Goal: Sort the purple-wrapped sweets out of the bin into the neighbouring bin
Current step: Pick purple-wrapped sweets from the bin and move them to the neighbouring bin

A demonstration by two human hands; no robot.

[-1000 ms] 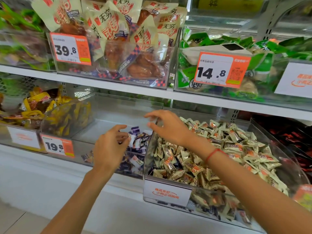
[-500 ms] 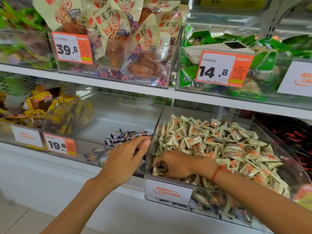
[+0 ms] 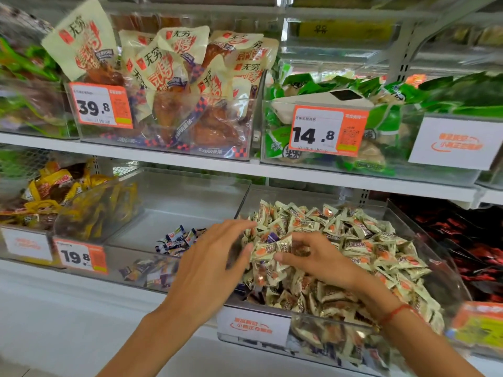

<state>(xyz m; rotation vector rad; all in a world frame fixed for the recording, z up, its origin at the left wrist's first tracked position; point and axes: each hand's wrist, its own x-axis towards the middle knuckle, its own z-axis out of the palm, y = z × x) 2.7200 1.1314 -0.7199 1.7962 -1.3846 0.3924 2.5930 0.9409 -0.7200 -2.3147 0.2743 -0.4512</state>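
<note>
Purple-wrapped sweet (image 3: 271, 237) sits on top of the cream-wrapped pile (image 3: 353, 240) in the right bin (image 3: 253, 326), at the pile's near-left corner, tight against the wall shared with the neighbouring bin (image 3: 174, 213). It lies directly between the two hands: just beyond the right hand (image 3: 318, 258) thumb and forefinger, just right of the left hand (image 3: 209, 263) fingertips. Long axis: cannot tell, only a sliver of purple shows, partly covered by cream wrappers.

Right hand is over the pile, fingers curled, pinching cream wrappers beside the purple one. Left hand is spread, fingers straight, reaching over the dividing wall, holding nothing.

Right hand looks nearer and better placed to pinch it. Target is left across the wall, where the purple sweets already sorted (image 3: 177, 239) lie near the front. Short sideways carry, likely a hand-off to the left
</note>
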